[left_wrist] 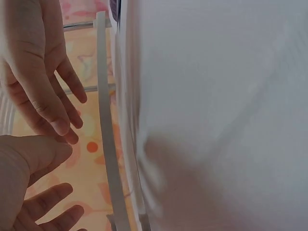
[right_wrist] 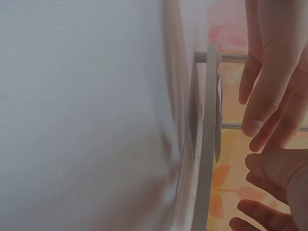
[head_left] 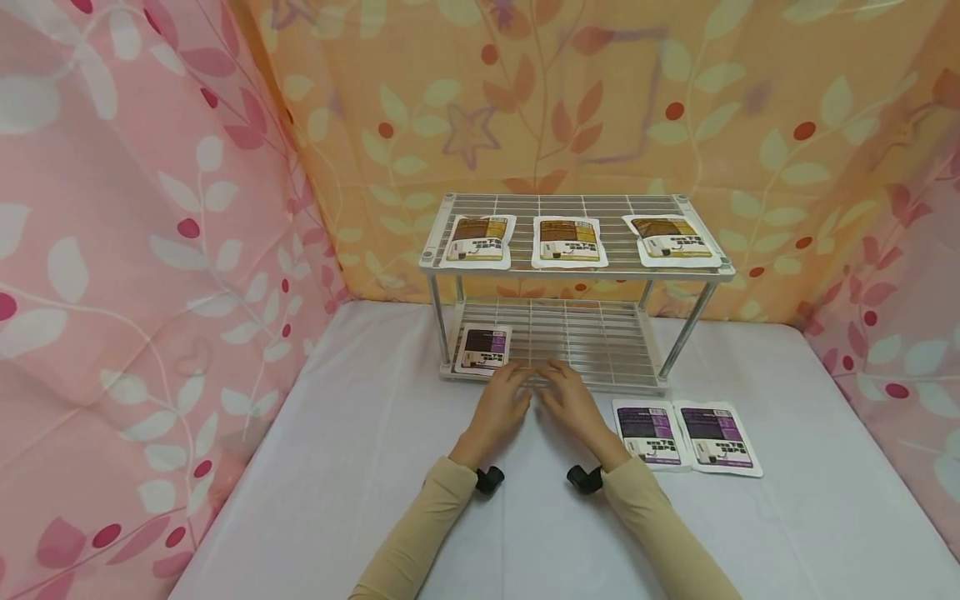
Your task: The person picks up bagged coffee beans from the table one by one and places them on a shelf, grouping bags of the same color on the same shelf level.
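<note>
My left hand (head_left: 498, 410) is in front of the lower tier of a white wire rack (head_left: 585, 388), with loosely bent fingers and nothing in its grasp. Facing it, my right hand (head_left: 576, 408) is equally relaxed and holds nothing. The fingertips of both hands meet or nearly meet, as the left wrist view also shows between the left hand (left_wrist: 19, 168) and right hand (left_wrist: 36, 62). Just beyond the left fingers, a purple-and-white flat packet (head_left: 484, 348) rests on the lower tier's left end. Two similar purple packets (head_left: 648, 435) lie side by side on the table, right of my right hand.
On the top tier (head_left: 525, 205) lie three brown-and-yellow packets (head_left: 567, 242), spaced left, middle and right. Metal posts (head_left: 688, 327) join the tiers. The white-covered table (head_left: 360, 467) is bordered by pink patterned cloth (head_left: 150, 250) at left and orange cloth (head_left: 480, 100) behind.
</note>
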Tool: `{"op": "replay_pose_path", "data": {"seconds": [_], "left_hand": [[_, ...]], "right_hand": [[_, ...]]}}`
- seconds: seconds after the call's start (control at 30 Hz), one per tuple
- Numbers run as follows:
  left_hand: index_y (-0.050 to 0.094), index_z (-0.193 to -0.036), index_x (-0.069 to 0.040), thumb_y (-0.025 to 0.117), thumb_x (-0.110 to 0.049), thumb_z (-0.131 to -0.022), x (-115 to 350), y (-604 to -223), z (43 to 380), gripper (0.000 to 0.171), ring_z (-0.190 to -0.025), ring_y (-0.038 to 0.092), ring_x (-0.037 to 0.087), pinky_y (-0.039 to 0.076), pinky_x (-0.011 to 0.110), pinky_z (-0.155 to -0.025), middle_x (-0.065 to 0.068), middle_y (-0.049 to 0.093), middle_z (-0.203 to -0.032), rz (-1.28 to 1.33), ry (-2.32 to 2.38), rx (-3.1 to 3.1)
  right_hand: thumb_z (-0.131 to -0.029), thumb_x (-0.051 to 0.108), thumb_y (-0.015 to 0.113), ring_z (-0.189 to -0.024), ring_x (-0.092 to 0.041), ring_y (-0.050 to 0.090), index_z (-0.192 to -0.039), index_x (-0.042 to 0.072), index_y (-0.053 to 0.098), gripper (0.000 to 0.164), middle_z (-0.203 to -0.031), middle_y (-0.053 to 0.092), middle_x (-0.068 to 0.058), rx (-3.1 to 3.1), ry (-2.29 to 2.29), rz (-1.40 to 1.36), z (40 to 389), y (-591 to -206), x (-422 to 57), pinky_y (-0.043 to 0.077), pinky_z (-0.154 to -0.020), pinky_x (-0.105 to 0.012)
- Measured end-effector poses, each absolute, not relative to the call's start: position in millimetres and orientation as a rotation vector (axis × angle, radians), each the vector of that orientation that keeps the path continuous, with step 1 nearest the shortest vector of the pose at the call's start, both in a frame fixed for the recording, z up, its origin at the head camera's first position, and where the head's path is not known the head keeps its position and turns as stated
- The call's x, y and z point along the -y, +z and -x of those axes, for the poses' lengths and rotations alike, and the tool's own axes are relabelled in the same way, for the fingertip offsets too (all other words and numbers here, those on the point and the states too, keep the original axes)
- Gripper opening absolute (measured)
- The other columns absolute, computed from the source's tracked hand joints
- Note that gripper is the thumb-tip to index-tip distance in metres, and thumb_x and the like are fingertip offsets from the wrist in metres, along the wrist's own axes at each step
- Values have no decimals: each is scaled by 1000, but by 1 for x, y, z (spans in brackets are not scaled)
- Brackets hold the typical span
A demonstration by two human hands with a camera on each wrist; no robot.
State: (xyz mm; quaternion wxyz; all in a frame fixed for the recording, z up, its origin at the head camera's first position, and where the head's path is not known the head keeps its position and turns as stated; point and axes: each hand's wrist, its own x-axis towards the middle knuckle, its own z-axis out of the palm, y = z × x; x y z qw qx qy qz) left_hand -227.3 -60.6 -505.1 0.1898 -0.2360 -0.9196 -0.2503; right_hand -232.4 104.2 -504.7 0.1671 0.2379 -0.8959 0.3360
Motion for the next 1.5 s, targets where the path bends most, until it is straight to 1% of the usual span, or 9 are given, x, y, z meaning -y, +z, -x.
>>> {"op": "replay_pose_path", "data": {"seconds": [0.17,0.33,0.6,0.83,0.97,1.13,1.3,1.5], "left_hand": [[60,-123,-10,66,-10,-84,57,-505,224,40,-120,49,32,43,43,-98,18,54,-128,689,-722,2579],[59,-122,-10,66,-11,-84,54,-505,222,39,-121,48,32,41,43,-100,18,53,-128,708,-730,2584],[58,-124,-11,67,-12,-84,46,-507,218,41,-120,49,29,43,40,-99,14,54,-128,732,-733,2613],[59,-123,-11,66,-15,-85,36,-508,213,39,-119,51,28,43,41,-98,14,55,-127,760,-708,2635],[58,-123,-10,66,-16,-85,32,-511,211,39,-120,50,27,42,39,-99,14,54,-129,784,-701,2637],[57,-125,-12,65,-18,-86,25,-513,207,41,-122,48,26,40,36,-101,13,52,-131,798,-720,2665],[55,-129,-12,64,-20,-87,19,-513,204,43,-123,48,26,40,37,-102,13,50,-134,813,-750,2731],[51,-132,-14,61,-25,-89,10,-515,201,46,-125,46,25,40,36,-102,10,47,-138,824,-770,2832]], "right_hand": [[-81,4,68,-115,-45,47,-117,0,61,37,-129,49,-28,2533,986,-656,228,-507,-112,40,-94,-58],[-83,6,67,-116,-46,46,-119,-1,59,38,-129,48,-29,2557,1004,-632,224,-509,-120,40,-94,-58],[-83,8,67,-115,-45,47,-121,-3,58,40,-126,50,-27,2583,1011,-597,216,-509,-133,41,-92,-58],[-81,6,69,-111,-45,49,-120,-4,58,41,-121,52,-28,2600,977,-570,213,-511,-145,41,-92,-57],[-82,7,68,-111,-46,49,-120,-4,58,40,-121,52,-29,2607,972,-565,211,-512,-152,40,-92,-58],[-82,7,67,-109,-47,49,-120,-4,59,40,-120,53,-30,2621,932,-547,206,-511,-162,41,-89,-59],[-81,5,68,-108,-48,49,-118,-6,59,40,-119,54,-30,2610,906,-541,204,-511,-171,41,-89,-60],[-81,5,67,-110,-48,48,-119,-7,58,41,-120,53,-30,2647,894,-526,203,-514,-183,41,-89,-60]]}}
